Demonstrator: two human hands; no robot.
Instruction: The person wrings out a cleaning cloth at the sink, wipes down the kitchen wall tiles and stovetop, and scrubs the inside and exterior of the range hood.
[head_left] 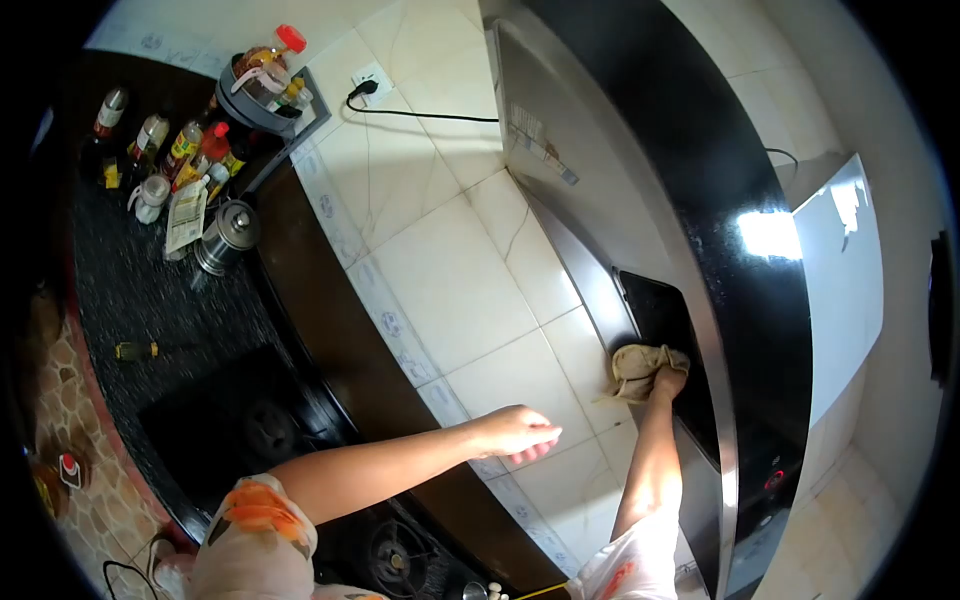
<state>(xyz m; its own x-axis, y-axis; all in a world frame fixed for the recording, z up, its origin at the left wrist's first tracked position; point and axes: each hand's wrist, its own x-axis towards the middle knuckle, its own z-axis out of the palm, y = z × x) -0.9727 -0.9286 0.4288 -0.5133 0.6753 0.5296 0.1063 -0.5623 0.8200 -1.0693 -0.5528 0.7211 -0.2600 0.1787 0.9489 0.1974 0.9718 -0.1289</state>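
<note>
My right hand (pixel 671 381) is closed on a tan cleaning cloth (pixel 636 371), pressed against the underside of the range hood (pixel 590 150). The cloth lies at the edge of the hood's dark panel (pixel 655 310). Held out in front of the tiled wall (pixel 470 290), my left hand (pixel 515 435) has nothing in it. Its fingers are loosely bent, and it is apart from the hood.
Below is a black gas stove (pixel 398 560) on a dark counter (pixel 130 270). Several sauce bottles (pixel 185 145), a steel canister (pixel 232 228) and a screwdriver (pixel 137 351) are on that counter. A plugged-in black cord (pixel 430 115) runs along the wall.
</note>
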